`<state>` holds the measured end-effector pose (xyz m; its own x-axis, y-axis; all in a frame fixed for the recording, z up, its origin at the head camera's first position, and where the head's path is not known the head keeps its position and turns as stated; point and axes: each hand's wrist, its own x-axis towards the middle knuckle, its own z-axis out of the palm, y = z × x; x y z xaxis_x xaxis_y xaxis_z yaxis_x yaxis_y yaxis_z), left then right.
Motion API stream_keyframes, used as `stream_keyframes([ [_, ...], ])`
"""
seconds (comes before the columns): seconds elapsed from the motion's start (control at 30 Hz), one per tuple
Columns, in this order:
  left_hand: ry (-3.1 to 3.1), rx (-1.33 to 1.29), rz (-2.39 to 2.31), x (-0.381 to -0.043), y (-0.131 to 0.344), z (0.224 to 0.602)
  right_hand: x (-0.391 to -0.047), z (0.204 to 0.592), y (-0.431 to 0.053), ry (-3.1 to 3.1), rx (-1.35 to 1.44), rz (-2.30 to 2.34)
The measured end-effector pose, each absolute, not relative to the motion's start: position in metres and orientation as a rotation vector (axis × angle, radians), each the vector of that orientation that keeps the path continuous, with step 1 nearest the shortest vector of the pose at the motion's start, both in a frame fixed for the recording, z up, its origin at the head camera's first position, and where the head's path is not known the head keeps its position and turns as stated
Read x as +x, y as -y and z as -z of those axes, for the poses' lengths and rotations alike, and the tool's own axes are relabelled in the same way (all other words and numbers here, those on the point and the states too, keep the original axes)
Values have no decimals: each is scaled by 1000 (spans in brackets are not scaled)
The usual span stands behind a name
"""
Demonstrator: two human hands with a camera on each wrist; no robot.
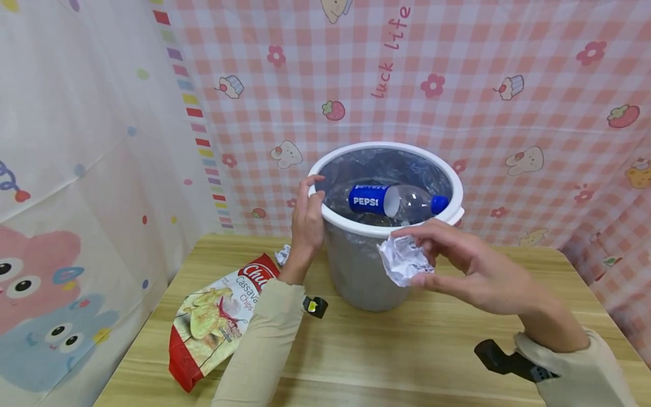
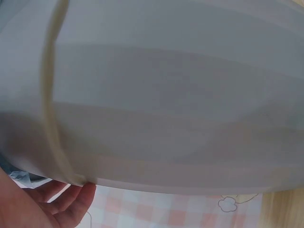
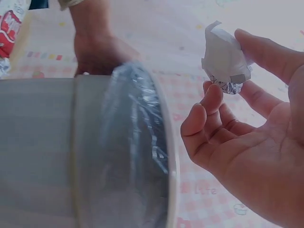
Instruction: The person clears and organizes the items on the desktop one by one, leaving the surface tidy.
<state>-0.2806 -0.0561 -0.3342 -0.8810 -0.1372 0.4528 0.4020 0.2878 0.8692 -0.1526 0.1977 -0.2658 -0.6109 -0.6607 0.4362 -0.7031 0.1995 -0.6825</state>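
A grey trash bin (image 1: 356,265) with a white rim and a clear liner stands upright on the wooden table. My left hand (image 1: 308,223) grips its rim on the left side, fingers hooked over the edge. A crumpled ball of white paper (image 1: 404,261) is pinched between the thumb and fingers of my right hand (image 1: 478,274), in front of the bin's near right rim. The right wrist view shows the paper ball (image 3: 225,57) beside the bin's opening. Inside the bin a Pepsi bottle (image 1: 370,199) with a blue cap lies on its side near the top.
To the left, a red and white cassava chips bag (image 1: 211,319) lies on the table (image 1: 432,362), partly behind the left sleeve. A small crumpled white scrap (image 1: 282,255) sits near its top end. Behind the bin hangs a pink checked curtain (image 1: 468,73).
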Motion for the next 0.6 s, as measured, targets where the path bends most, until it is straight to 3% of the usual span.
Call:
stream_keyframes([
  [0.4,2104,-250,1635,-281,56,334,-171,234,-200,2213,1372,-1645],
  [0.6,2100,-259,1637,-281,56,334,-185,227,-200,2314,1195,-1648],
])
